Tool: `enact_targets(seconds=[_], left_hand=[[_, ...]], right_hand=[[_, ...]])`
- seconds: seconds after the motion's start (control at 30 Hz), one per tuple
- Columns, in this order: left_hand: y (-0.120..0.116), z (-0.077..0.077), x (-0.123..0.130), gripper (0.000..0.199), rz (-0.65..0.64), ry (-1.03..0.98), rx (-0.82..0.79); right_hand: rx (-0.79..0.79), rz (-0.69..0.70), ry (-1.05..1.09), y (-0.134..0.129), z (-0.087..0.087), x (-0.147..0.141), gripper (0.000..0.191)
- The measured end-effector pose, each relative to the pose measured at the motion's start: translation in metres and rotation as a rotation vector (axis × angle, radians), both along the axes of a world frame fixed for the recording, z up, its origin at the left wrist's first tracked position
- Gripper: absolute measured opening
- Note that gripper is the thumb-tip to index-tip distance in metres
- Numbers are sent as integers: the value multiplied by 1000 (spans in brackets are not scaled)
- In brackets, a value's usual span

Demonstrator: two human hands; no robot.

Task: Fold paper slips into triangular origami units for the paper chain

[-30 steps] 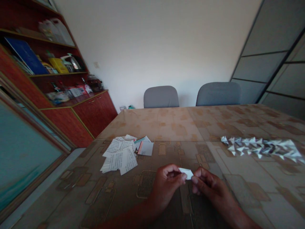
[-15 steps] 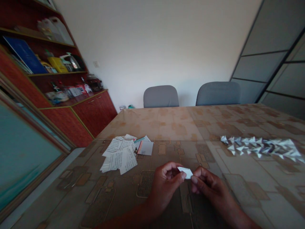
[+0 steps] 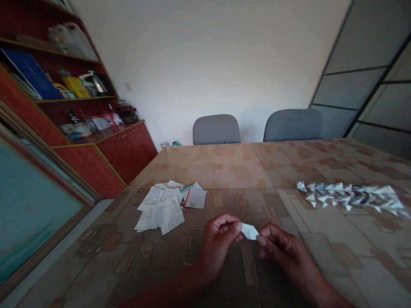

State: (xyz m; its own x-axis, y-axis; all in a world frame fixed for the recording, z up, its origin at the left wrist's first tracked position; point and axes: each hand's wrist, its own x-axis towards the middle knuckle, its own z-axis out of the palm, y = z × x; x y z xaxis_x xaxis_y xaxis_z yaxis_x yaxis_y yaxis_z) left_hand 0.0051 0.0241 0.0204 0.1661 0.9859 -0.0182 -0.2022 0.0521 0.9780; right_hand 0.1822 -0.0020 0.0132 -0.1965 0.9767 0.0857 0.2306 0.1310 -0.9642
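Observation:
A small folded white paper [image 3: 249,231] is held just above the table, between my two hands. My left hand [image 3: 219,239] pinches its left corner between thumb and forefinger. On the other side, my right hand [image 3: 282,248] pinches the right tip, its other fingers curled. To the left lies a loose pile of printed paper pieces [image 3: 163,209], with a white card [image 3: 196,199] at its right edge. Pointed folded paper pieces [image 3: 349,196] lie in rows at the right.
The table [image 3: 231,162] has a patterned cover. Two grey chairs [image 3: 216,129] [image 3: 293,125] stand at its far edge. A red cabinet [image 3: 109,154] with loaded shelves is at the left.
My left thumb and fingers have shifted left to the paper's corner, uncovering more of its face. The paper has turned slightly. My right hand has hardly moved.

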Motion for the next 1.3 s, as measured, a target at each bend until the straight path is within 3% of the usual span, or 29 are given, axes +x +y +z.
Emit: enact_targets(seconds=[0.23, 0.37, 0.7, 1.07, 1.3], left_hand=[[0, -5, 1, 28, -70, -108, -62], [-2, -6, 1, 29, -131, -58, -63], [-3, -6, 3, 20, -30, 64, -12], [-4, -13, 2, 10, -8, 164, 98], [-4, -14, 3, 15, -72, -51, 125]], right_hand=[[-29, 16, 61, 2, 1, 0, 44], [-14, 2, 35, 1, 1, 0, 42], [-1, 40, -57, 1, 2, -1, 44], [-13, 66, -16, 2, -1, -1, 44], [-56, 40, 57, 2, 1, 0, 47]])
